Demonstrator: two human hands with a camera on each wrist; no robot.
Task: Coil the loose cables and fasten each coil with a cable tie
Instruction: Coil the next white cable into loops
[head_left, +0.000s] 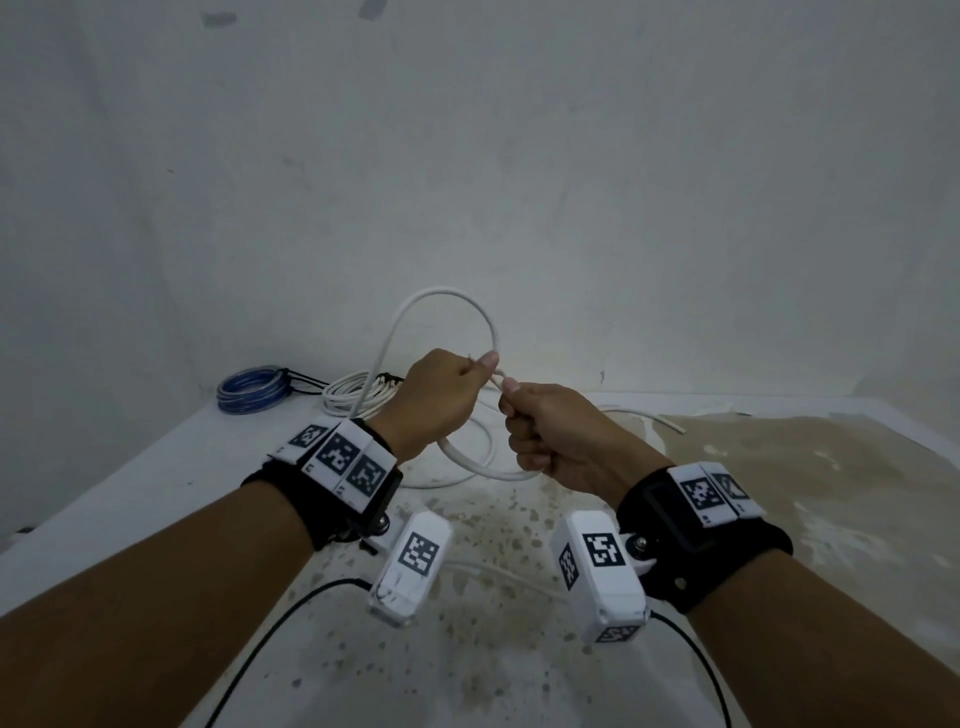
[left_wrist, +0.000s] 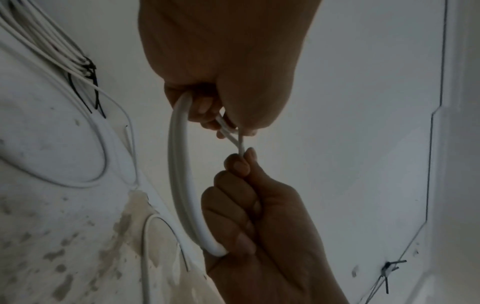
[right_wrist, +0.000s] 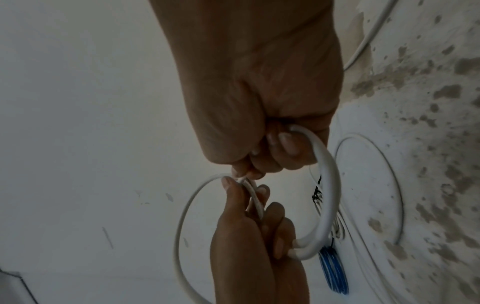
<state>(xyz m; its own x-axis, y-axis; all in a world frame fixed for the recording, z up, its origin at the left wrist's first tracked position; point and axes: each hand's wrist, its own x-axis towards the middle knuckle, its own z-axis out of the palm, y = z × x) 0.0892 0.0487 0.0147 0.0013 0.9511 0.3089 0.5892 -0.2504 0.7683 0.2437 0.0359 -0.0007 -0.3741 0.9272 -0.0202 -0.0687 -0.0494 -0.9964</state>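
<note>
Fingers: we see both sets curled tight round the thick white round cable (head_left: 451, 306), thumbs pinching it where its strands cross.
Left hand (head_left: 434, 397): we find it gripping the base of the raised loop, with a lower turn leaving under the fist.
Right hand (head_left: 553, 439): just beside the left, nearly touching; it holds the same cable, which bows down between the two fists.
Cable position: held in the air above the stained white surface (head_left: 493, 649), with more of it trailing on the surface behind the hands.
Blue coil of cable (head_left: 254, 389): lying at the far left by the wall, bound with a black tie.
White coiled bundle of thinner cable (head_left: 348, 397): beside the blue one, also tied in black.
</note>
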